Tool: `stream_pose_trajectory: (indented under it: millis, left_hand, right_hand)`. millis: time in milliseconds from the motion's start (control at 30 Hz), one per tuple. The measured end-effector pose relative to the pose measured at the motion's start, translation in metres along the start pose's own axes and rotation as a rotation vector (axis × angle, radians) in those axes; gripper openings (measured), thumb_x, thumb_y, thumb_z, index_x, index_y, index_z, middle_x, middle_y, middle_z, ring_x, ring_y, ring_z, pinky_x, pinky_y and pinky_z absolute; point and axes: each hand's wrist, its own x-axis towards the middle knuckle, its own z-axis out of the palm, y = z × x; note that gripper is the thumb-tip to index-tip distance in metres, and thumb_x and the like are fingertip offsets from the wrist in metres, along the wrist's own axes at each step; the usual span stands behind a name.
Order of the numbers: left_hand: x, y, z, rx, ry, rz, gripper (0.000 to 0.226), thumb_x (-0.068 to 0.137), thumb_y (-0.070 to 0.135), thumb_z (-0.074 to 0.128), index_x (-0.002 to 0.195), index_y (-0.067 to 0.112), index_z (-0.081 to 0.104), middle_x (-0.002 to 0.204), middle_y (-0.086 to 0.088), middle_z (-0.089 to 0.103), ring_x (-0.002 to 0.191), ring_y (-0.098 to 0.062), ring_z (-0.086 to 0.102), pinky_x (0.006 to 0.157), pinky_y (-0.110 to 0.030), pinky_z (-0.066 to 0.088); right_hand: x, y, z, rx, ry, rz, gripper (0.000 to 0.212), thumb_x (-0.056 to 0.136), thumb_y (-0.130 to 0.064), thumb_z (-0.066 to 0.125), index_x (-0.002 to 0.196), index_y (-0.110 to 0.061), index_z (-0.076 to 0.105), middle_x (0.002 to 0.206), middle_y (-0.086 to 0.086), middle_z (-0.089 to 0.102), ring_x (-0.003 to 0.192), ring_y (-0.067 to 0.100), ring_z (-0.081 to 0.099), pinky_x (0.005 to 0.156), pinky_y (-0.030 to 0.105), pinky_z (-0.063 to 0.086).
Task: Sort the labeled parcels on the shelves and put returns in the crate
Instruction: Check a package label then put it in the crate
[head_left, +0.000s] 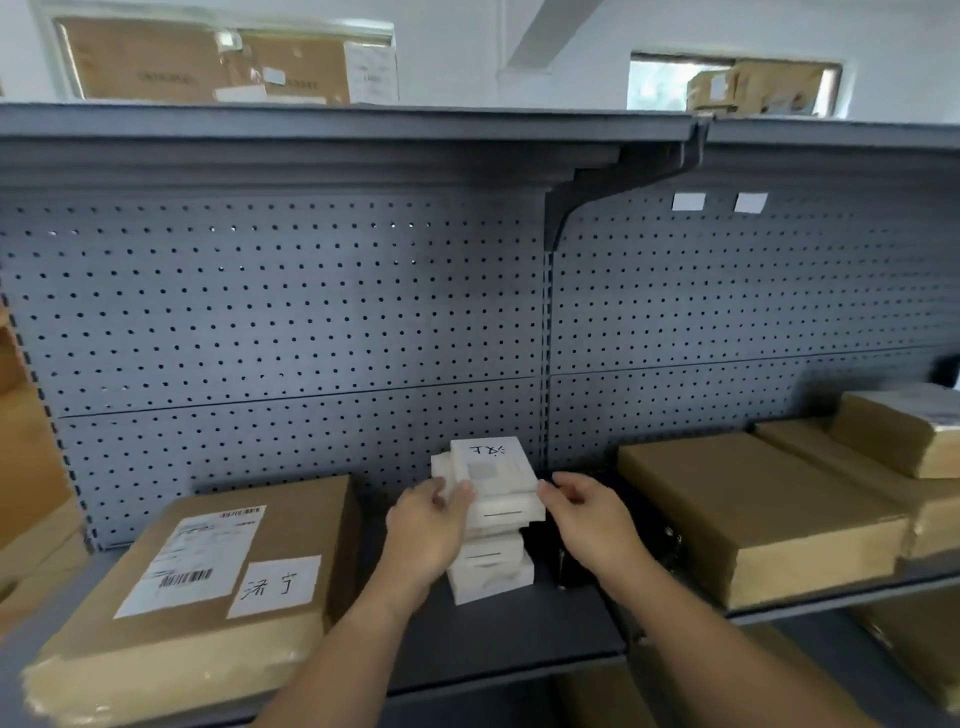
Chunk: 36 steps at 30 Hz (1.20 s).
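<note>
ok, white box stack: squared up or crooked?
Crooked: top box sits askew, overhanging the lower boxes, whose edges don't line up.

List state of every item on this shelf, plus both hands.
Stack of white boxes: upright on the shelf, slightly uneven.
Top white box: on the stack, handwritten label up.
Left hand: grips the top box's left side.
Right hand: thumb at its right edge, grip unclear.
Labeled cardboard parcel: flat, labels up.
Brown parcel: flat.
Small taped parcel: atop another parcel.

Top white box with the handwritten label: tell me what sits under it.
More white boxes, stacked on the dark shelf. The left hand covers the stack's left side, so the count is unclear.
</note>
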Motion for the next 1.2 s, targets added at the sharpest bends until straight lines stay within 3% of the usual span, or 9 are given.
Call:
stream_pose_trajectory:
  millis: [100, 200, 333, 400, 500, 633, 767, 1100, 1200]
  left_hand:
    - [0.015, -0.013, 0.021, 0.044, 0.052, -0.078, 0.095, 0.072, 0.095, 0.038, 0.129, 0.024, 0.068, 0.123, -0.002, 0.068, 0.121, -0.029, 0.058, 0.106, -0.054, 0.048]
    - [0.007, -0.004, 0.028, 0.085, 0.081, -0.078, 0.072, 0.081, 0.080, 0.042, 0.106, 0.020, 0.073, 0.099, -0.010, 0.070, 0.105, -0.036, 0.062, 0.098, -0.049, 0.052]
    - [-0.019, 0.027, 0.023, 0.032, 0.085, -0.024, 0.034, 0.097, 0.051, 0.054, 0.122, 0.036, 0.072, 0.103, 0.008, 0.074, 0.101, -0.014, 0.068, 0.093, -0.042, 0.057]
    - [-0.031, 0.042, 0.020, -0.076, 0.093, 0.041, 0.028, 0.104, 0.029, 0.057, 0.129, 0.035, 0.068, 0.110, 0.016, 0.074, 0.101, -0.003, 0.068, 0.091, -0.026, 0.058]
    - [-0.044, 0.054, 0.014, -0.207, 0.101, 0.078, 0.034, 0.103, 0.015, 0.060, 0.129, 0.037, 0.064, 0.111, 0.023, 0.073, 0.101, 0.005, 0.067, 0.084, -0.016, 0.056]
    - [-0.051, 0.056, 0.007, -0.293, 0.120, 0.102, 0.036, 0.100, 0.011, 0.065, 0.131, 0.028, 0.062, 0.113, 0.015, 0.073, 0.103, -0.001, 0.068, 0.084, -0.020, 0.058]
    - [-0.056, 0.057, 0.003, -0.332, 0.097, 0.100, 0.036, 0.099, 0.010, 0.066, 0.129, 0.028, 0.061, 0.110, 0.016, 0.074, 0.099, -0.001, 0.069, 0.077, -0.020, 0.058]
    - [-0.056, 0.059, -0.007, -0.362, 0.046, 0.133, 0.036, 0.098, 0.011, 0.067, 0.128, 0.029, 0.059, 0.110, 0.007, 0.075, 0.097, -0.005, 0.070, 0.072, -0.018, 0.055]
    - [-0.056, 0.060, -0.009, -0.365, 0.043, 0.152, 0.043, 0.098, 0.012, 0.067, 0.134, 0.031, 0.053, 0.112, 0.006, 0.076, 0.102, -0.009, 0.070, 0.079, -0.026, 0.056]
  right_hand:
    - [0.017, 0.010, 0.002, 0.041, -0.087, 0.008, 0.054, 0.098, -0.048, 0.063, 0.142, -0.016, 0.059, 0.133, -0.002, 0.065, 0.116, 0.014, 0.060, 0.102, 0.029, 0.048]
    - [0.025, 0.013, 0.006, 0.131, -0.138, 0.034, 0.041, 0.098, -0.042, 0.064, 0.131, -0.018, 0.069, 0.115, -0.005, 0.072, 0.101, 0.011, 0.067, 0.094, 0.032, 0.056]
    - [0.022, 0.011, 0.003, 0.242, -0.148, 0.004, 0.019, 0.099, -0.023, 0.064, 0.116, -0.028, 0.073, 0.105, -0.017, 0.072, 0.097, 0.005, 0.068, 0.091, 0.029, 0.058]
    - [0.017, 0.010, -0.001, 0.328, -0.144, -0.033, 0.021, 0.099, -0.017, 0.065, 0.112, -0.032, 0.072, 0.107, -0.017, 0.073, 0.096, 0.000, 0.069, 0.083, 0.021, 0.057]
    - [0.009, 0.006, -0.008, 0.487, -0.164, -0.057, 0.027, 0.097, -0.007, 0.067, 0.112, -0.029, 0.070, 0.108, -0.013, 0.075, 0.096, -0.003, 0.070, 0.073, 0.016, 0.057]
    - [0.004, -0.001, -0.016, 0.574, -0.208, -0.083, 0.031, 0.095, -0.006, 0.070, 0.120, -0.025, 0.068, 0.114, -0.010, 0.076, 0.103, 0.001, 0.071, 0.079, 0.020, 0.058]
    - [-0.003, -0.006, -0.019, 0.612, -0.264, -0.069, 0.039, 0.093, -0.008, 0.074, 0.126, -0.023, 0.062, 0.113, -0.003, 0.077, 0.106, 0.013, 0.073, 0.091, 0.035, 0.060]
    - [-0.013, -0.011, -0.023, 0.682, -0.256, -0.087, 0.048, 0.093, -0.003, 0.072, 0.134, -0.020, 0.055, 0.115, 0.003, 0.077, 0.109, 0.019, 0.073, 0.095, 0.038, 0.060]
    - [-0.015, -0.015, -0.023, 0.687, -0.290, -0.083, 0.055, 0.093, 0.002, 0.068, 0.141, -0.019, 0.054, 0.120, 0.002, 0.076, 0.113, 0.020, 0.071, 0.099, 0.043, 0.058]
